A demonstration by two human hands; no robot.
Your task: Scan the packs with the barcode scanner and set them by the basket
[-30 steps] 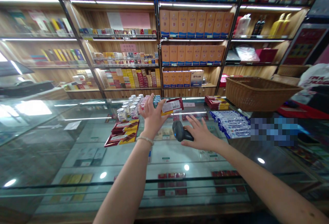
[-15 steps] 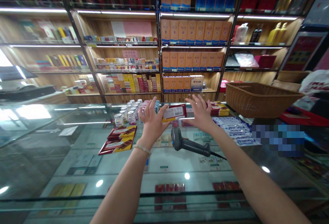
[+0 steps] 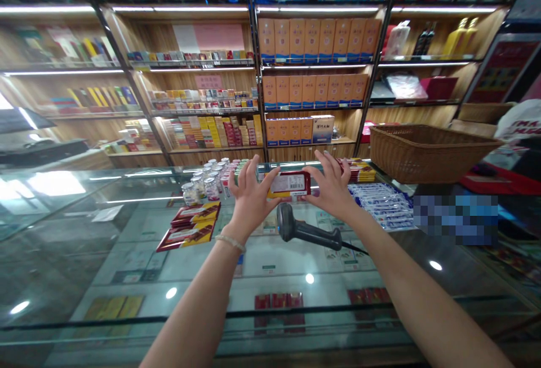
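A chocolate bar in a dark red and yellow wrapper is held level above the glass counter, its barcode side towards me. My left hand pinches its left end between thumb and fingers. At the right end, my right hand has thumb and finger closed on the wrapper, the other fingers raised. Just below the bar lies a black barcode scanner, its cable running off to the right. More chocolate bars lie overlapped on the counter left of my left wrist.
Small clear jars stand in rows behind my left hand. Beyond my right hand are stacked chocolate packs, blue-and-white sticks and a wicker basket. Shelves of boxes line the wall behind the glass counter.
My right hand has moved in and closed on the bar's right end, where before there was a gap. The bar has gone from slightly tilted to level.
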